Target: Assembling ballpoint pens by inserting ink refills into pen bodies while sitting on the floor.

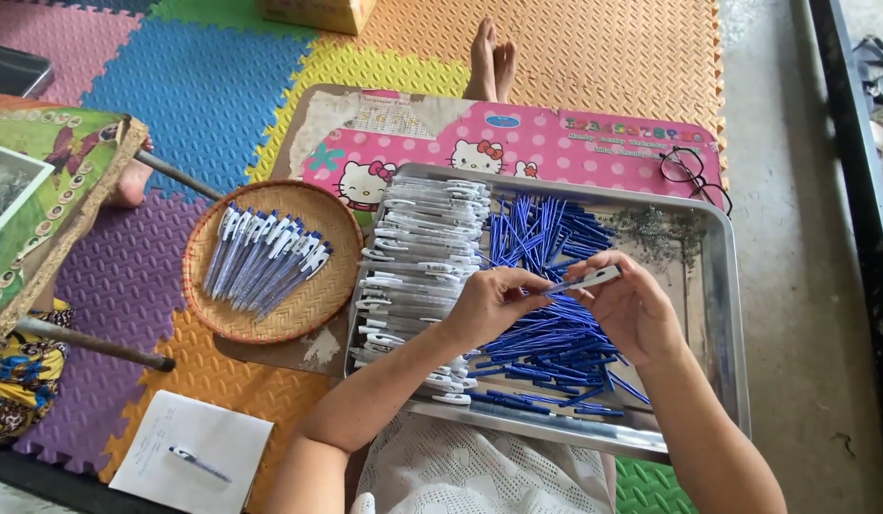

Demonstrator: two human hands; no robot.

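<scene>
My left hand [494, 303] and my right hand [634, 306] meet over a metal tray [722, 314] and together hold one white pen barrel [586, 281] with a blue refill at its tip. Under the hands lies a heap of several blue refills [546, 286]. Rows of white pen barrels [417, 257] fill the tray's left side. A small pile of tiny metal springs [662, 233] sits in the tray's far right corner.
A round woven basket [270, 328] left of the tray holds several finished pens [265, 262]. The tray rests on a low pink table [555, 143] with eyeglasses [694, 176] on it. A paper sheet [189, 447] with one pen lies on the foam floor mat.
</scene>
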